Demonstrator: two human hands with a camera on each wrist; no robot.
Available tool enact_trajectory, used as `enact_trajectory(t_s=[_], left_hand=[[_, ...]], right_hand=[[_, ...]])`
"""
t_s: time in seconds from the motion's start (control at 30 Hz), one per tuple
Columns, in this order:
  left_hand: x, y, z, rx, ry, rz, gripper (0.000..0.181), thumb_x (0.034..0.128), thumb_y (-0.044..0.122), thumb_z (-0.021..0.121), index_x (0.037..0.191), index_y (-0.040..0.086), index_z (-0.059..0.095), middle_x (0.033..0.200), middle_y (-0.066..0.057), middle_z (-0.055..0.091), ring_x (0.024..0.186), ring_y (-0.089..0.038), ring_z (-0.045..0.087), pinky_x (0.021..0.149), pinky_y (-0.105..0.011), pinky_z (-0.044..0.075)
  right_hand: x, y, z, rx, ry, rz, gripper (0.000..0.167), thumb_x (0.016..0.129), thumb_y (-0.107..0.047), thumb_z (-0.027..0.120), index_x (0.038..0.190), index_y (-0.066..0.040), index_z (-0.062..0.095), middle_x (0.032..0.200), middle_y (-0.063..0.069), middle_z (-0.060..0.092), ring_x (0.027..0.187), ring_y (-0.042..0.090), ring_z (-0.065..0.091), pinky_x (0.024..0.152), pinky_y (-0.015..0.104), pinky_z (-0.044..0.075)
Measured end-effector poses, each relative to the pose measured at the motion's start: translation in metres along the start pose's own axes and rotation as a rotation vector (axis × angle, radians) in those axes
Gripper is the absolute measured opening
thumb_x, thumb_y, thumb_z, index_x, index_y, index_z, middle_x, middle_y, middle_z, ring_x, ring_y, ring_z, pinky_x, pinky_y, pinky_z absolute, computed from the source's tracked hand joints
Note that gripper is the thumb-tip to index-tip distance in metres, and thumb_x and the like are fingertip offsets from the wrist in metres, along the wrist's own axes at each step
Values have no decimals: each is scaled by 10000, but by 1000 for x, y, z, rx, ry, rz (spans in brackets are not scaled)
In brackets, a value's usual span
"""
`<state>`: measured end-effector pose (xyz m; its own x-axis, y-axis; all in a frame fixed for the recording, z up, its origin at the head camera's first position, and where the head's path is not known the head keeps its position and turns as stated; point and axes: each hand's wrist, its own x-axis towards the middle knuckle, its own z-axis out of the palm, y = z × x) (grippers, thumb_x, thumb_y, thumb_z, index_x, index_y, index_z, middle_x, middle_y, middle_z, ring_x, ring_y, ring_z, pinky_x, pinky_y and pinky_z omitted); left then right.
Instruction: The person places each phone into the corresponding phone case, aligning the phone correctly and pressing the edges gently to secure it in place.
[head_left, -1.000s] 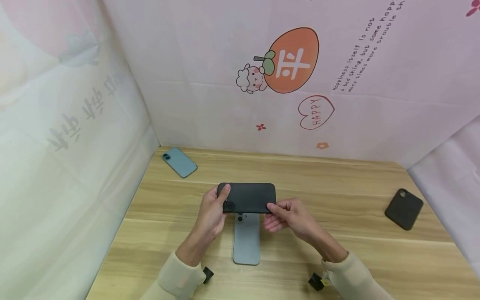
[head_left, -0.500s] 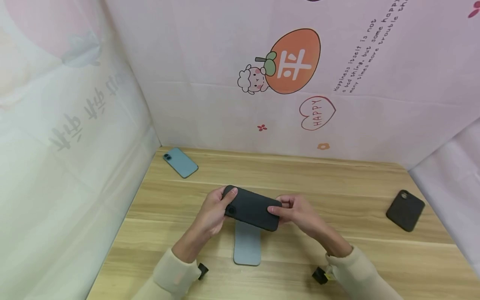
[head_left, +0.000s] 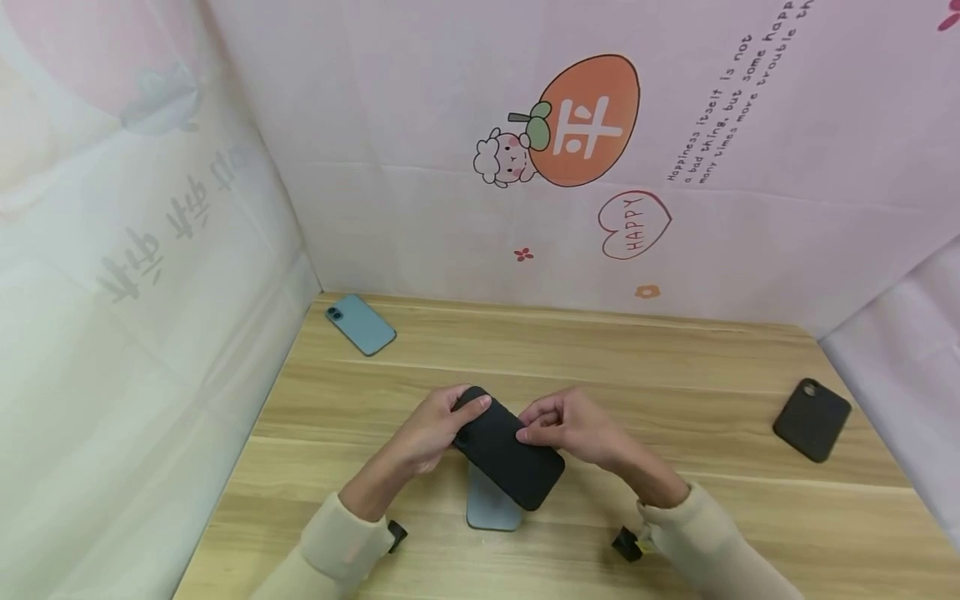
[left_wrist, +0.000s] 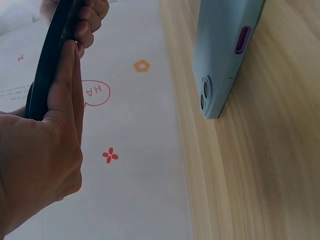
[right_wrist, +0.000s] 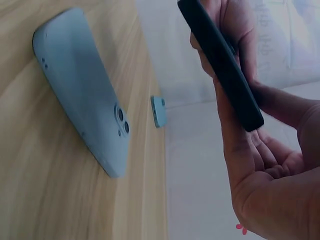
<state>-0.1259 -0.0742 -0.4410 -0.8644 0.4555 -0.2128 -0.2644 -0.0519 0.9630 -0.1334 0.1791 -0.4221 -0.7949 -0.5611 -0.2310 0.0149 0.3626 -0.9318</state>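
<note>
Both hands hold a black phone (head_left: 512, 457) above the table, tilted with its lower end toward the right front. My left hand (head_left: 437, 429) grips the upper end by the camera, thumb on the back and fingers behind it. At the upper right long edge, my right hand (head_left: 573, 429) pinches the phone between thumb and curled fingers. Beneath it a pale blue-grey phone (head_left: 492, 508) lies camera side up, partly covered in the head view. The right wrist view shows that phone's back (right_wrist: 82, 85) and paired lenses; the left wrist view shows its side (left_wrist: 227, 60).
A blue phone (head_left: 362, 324) lies at the table's back left corner. Far right sits a black, squarish case-like thing (head_left: 812, 421) with a small pale opening. Printed cloth (head_left: 420, 208) hangs behind and beside the wooden table (head_left: 675, 367).
The black phone has turned from level to a steep slant, its right end swinging down toward the front. My right hand has shifted from that end to the long upper edge.
</note>
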Motion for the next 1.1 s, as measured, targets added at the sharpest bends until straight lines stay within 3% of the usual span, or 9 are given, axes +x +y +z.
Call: enact_trajectory(t_s=[0.2, 0.33, 0.6, 0.7, 0.93, 1.1], left_hand=[[-4, -5, -7, -85, 90, -15, 369, 1102, 188, 596, 1329, -103, 577, 1147, -165, 704, 968, -214, 745, 855, -359, 644], [-7, -6, -14, -145, 109, -19, 417, 1084, 162, 628, 1383, -116, 542, 1190, -201, 708, 1008, -248, 758, 871, -384, 643], [-18, -11, -35, -78, 103, -49, 379, 1046, 25, 641, 1369, -148, 543, 1177, -217, 758, 987, -255, 777, 886, -411, 634], [-23, -15, -46, -16, 107, -59, 328, 1048, 6, 630, 1325, -157, 565, 1169, -205, 760, 979, -237, 773, 879, -390, 638], [-33, -24, -67, 87, 76, -73, 168, 1049, -25, 611, 1161, -149, 590, 1061, -183, 769, 943, -226, 760, 845, -394, 649], [-37, -32, -77, 133, 93, -107, 96, 1035, -38, 627, 1090, -114, 607, 947, -101, 763, 900, -201, 750, 799, -378, 657]], right_hand=[[4, 2, 12, 112, 32, 38, 196, 983, -123, 759, 1082, 45, 750, 895, 102, 793, 798, 195, 764, 721, 322, 646], [6, 2, 20, 200, 74, 55, 221, 979, -115, 760, 1094, 70, 720, 891, 93, 789, 809, 191, 757, 729, 343, 648], [15, 7, 41, 328, 138, 60, 215, 971, -72, 758, 1085, 83, 661, 912, 104, 785, 803, 182, 757, 734, 316, 639], [20, 10, 52, 307, 154, 79, 218, 967, -82, 768, 1078, 71, 661, 922, 122, 796, 792, 174, 756, 721, 316, 641], [34, 15, 78, 151, 161, 81, 139, 944, -60, 791, 965, 46, 705, 841, 133, 792, 725, 143, 745, 669, 390, 661], [42, 17, 93, 89, 142, 56, 98, 931, -11, 788, 929, 52, 714, 807, 143, 781, 685, 199, 761, 608, 345, 649]])
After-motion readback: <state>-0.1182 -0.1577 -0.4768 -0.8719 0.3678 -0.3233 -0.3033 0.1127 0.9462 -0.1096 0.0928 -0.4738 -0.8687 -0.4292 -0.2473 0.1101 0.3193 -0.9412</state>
